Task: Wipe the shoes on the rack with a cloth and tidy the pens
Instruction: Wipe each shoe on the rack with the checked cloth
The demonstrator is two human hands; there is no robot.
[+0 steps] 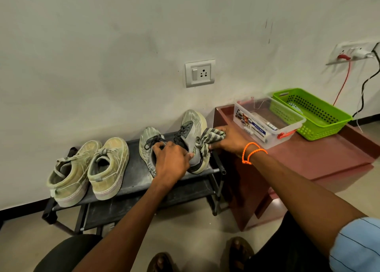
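A black shoe rack [133,179] stands against the wall. On its right half sit two grey running shoes. My left hand [170,160] grips the rightmost grey shoe [193,131] at its heel and tilts it on its side. My right hand [230,140] presses a grey striped cloth [209,138] against that shoe's outer side. The other grey shoe [147,144] lies flat beside it, partly under my left hand. Two beige sneakers [88,168] rest on the rack's left half. Pens [270,125] lie in a clear plastic box [265,123] on the red bench.
A red low bench [318,158] stands right of the rack, carrying the clear box and a green perforated basket [312,113]. Wall sockets, a red cable [343,80] and a black cable hang above it. My sandalled feet [236,255] are on the floor below.
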